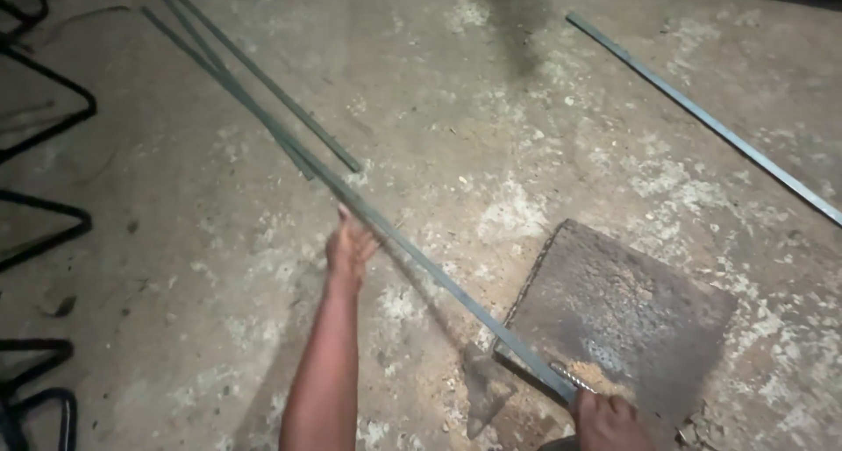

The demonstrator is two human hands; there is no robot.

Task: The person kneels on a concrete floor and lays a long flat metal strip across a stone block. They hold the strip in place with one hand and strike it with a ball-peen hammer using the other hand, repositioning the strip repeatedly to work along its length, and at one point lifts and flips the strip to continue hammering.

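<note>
My left hand (349,248) grips a long flat grey metal strip (438,280) partway along its length, holding it above a concrete floor. The strip runs from the upper left down to the lower right, where its end rests on a rusty square metal plate (640,302). My right hand (605,420) is closed at that near end, holding a small threaded metal tool (572,379) against the strip. What the tool is I cannot make out.
More long strips (254,70) lie on the floor at the upper left, and another strip (702,113) lies at the upper right. Bent black rod frames (48,109) stand along the left edge. The concrete floor (491,135) is rough and patchy.
</note>
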